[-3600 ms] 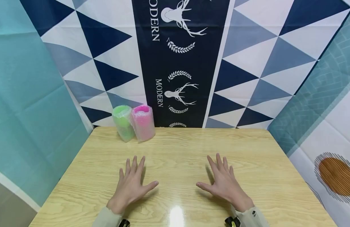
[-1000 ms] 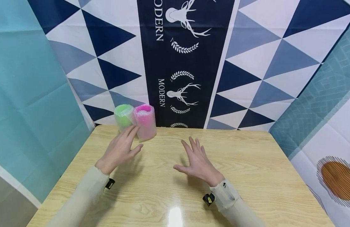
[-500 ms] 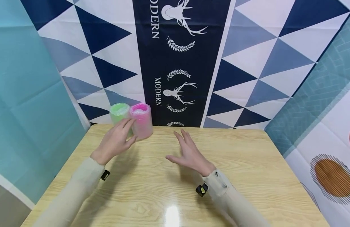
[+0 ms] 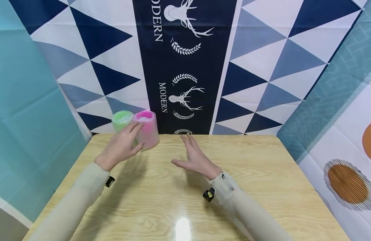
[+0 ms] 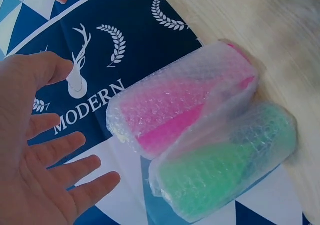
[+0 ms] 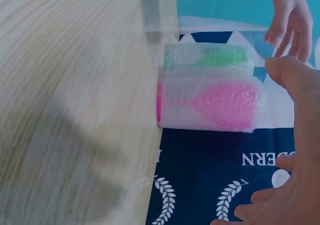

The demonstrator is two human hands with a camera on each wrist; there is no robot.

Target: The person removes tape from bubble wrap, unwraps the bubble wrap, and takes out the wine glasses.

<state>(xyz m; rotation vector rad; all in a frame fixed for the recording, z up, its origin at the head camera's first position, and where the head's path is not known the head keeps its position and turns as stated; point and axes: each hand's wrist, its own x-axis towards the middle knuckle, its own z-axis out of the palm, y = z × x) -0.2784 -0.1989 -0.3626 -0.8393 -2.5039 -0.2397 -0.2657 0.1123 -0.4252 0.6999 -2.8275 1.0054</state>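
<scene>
Two stemmed goblets in bubble wrap, one pink (image 4: 150, 133) and one green (image 4: 121, 119), stand side by side at the table's back edge. In the right wrist view, the pink goblet (image 6: 225, 105) shows its bowl, thin stem and base. My left hand (image 4: 120, 144), fingers spread, hovers in front of the pair and hides much of the green one. The left wrist view has a gap between the fingers and the wrapped green goblet (image 5: 210, 177). To the right of the goblets, my right hand (image 4: 198, 159) is held over the table with thumb and fingers apart, holding nothing.
The wooden table (image 4: 239, 187) ends at the back against a patterned cloth backdrop (image 4: 185, 67) of triangles and deer heads. A teal cloth (image 4: 37, 110) hangs on the left, another printed cloth (image 4: 330, 147) on the right. Each wrist wears a small black camera.
Both hands have moved forward from the near part of the table, the left to the goblets, the right toward the middle back. The goblets stay in place.
</scene>
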